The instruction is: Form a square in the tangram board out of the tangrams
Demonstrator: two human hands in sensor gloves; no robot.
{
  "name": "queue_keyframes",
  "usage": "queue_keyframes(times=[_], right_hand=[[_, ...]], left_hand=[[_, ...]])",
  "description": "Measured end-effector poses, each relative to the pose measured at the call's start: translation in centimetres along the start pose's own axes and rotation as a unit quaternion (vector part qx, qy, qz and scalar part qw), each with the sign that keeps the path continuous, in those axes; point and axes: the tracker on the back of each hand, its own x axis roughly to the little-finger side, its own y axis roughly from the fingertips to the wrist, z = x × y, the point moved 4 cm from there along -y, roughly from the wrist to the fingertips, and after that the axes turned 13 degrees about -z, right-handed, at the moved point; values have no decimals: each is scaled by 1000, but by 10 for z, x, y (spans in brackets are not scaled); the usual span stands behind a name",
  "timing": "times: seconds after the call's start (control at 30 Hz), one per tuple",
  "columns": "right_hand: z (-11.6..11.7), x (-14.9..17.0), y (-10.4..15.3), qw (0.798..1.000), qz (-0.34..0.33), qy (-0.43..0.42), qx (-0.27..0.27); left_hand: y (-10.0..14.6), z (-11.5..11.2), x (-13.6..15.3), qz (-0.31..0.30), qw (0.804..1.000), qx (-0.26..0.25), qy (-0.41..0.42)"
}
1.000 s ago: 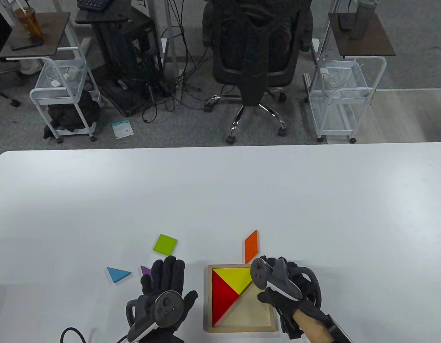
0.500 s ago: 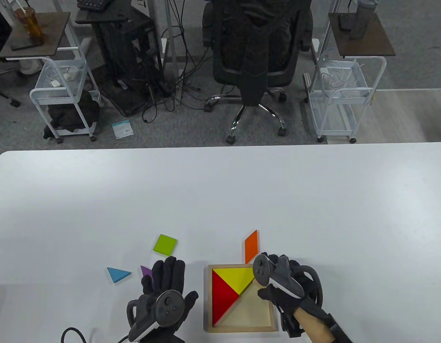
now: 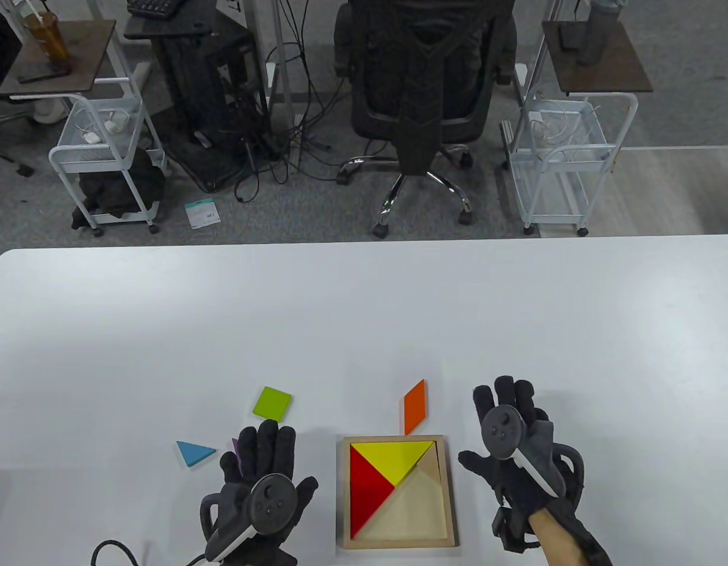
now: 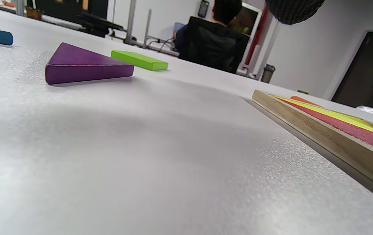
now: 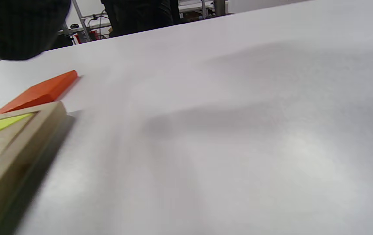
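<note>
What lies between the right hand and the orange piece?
Only bare white table between the right hand and the orange piece; the table view shows it.

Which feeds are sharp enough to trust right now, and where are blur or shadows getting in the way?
Table view: sharp, evenly lit, soft shadows beside the tangram board. Left wrist view: purple triangle crisp, near tabletop soft. Right wrist view: smeared; orange piece and board corner blurred, broad shadow across the table.
</note>
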Motion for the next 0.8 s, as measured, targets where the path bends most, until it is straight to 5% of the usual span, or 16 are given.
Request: queue_keyframes(times=[0.47,0.67,0.8], right_hand=[[-9,8,7,1000,0,-15,7],[-11,13,9,999,-2,-33,6],[-13,12,11,999,-4,-30,15]], left_hand=[[-18,-2,-14,-8,997,29,68],[-84,27,-63,-48,981,20,188],[-134,20,-93,-22,987,83,136]])
